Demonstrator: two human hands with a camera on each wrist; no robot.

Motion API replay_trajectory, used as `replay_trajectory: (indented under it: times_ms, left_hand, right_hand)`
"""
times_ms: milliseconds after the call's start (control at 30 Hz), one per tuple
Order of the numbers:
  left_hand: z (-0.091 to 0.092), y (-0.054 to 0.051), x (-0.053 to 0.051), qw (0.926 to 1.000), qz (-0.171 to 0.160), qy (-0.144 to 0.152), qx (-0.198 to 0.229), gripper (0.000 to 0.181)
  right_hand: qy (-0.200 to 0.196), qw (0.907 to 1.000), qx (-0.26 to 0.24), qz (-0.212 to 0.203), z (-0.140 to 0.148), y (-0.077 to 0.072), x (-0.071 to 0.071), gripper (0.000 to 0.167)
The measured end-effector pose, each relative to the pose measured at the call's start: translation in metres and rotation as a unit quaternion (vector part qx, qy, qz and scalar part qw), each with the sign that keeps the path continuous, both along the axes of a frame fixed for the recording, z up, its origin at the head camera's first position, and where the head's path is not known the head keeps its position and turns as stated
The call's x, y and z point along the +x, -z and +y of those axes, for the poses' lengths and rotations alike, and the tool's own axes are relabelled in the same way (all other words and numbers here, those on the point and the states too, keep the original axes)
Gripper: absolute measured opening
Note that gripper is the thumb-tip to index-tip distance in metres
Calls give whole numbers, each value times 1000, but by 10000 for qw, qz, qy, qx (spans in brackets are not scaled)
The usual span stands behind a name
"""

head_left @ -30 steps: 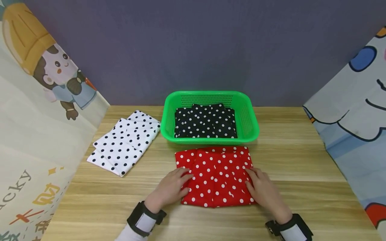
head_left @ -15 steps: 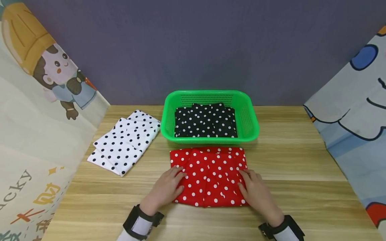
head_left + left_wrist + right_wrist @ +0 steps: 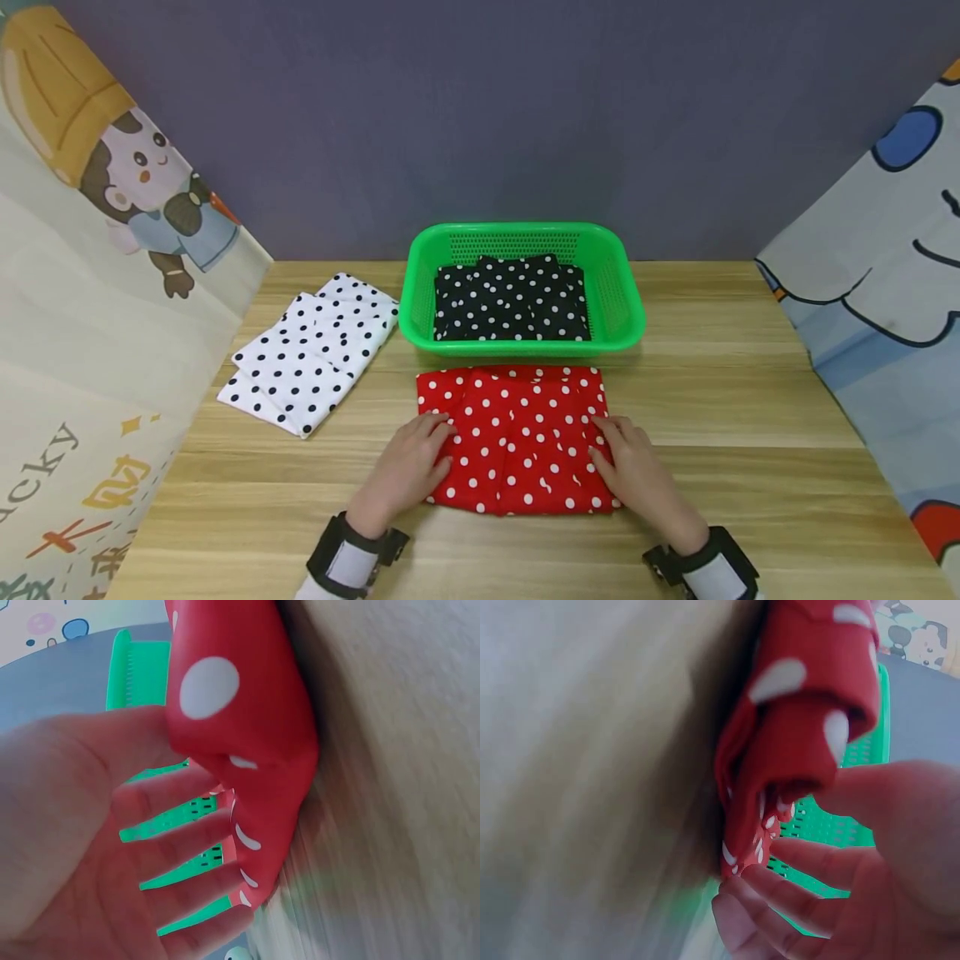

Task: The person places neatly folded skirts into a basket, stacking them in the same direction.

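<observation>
A folded red cloth with white dots [image 3: 517, 442] lies flat on the table in front of the green basket [image 3: 633, 321]. My left hand [image 3: 405, 467] touches its left edge with fingers spread, and my right hand [image 3: 645, 479] touches its right edge. In the left wrist view the left hand's [image 3: 112, 825] fingertips meet the side of the red cloth [image 3: 247, 712]. Layered folds of the cloth [image 3: 795, 727] show in the right wrist view, against the right hand's [image 3: 855, 862] thumb and fingers.
Black cloth with white dots [image 3: 513, 300] lies inside the basket. A folded white cloth with black dots [image 3: 311, 354] rests on the wooden table [image 3: 720, 358] at the left of the basket. A dark panel [image 3: 510, 117] stands behind the table.
Both hands and the red cloth between them have moved to the left on the table. The basket and the other cloths have stayed in place.
</observation>
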State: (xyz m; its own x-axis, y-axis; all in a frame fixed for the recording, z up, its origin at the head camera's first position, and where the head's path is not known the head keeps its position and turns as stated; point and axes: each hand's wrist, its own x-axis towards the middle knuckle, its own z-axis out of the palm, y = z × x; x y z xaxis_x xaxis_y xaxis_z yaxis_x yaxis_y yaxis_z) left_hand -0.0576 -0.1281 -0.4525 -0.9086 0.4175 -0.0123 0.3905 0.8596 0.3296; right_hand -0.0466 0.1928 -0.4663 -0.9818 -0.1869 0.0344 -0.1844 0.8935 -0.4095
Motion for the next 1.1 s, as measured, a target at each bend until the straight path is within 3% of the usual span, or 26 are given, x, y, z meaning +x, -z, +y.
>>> replay_trajectory:
  times_ms: [233,600,900,1100]
  left_hand:
    - [4,-2,-4,9985,-41,-534,151,53]
    - [10,-7,-13,9929,-40,-1176,-160,64]
    - [17,-11,-22,9825,-497,-1794,-102,70]
    - [20,-9,-22,9774,-783,-1965,22,70]
  right_hand:
    - [4,9997,-220,-78,4,-7,-14,56]
    - [258,9976,-112,-637,-1,-14,-35,62]
    - [532,9891,-39,-1373,-3,-18,-41,65]
    - [588,9862,-119,-1541,-4,-16,-40,65]
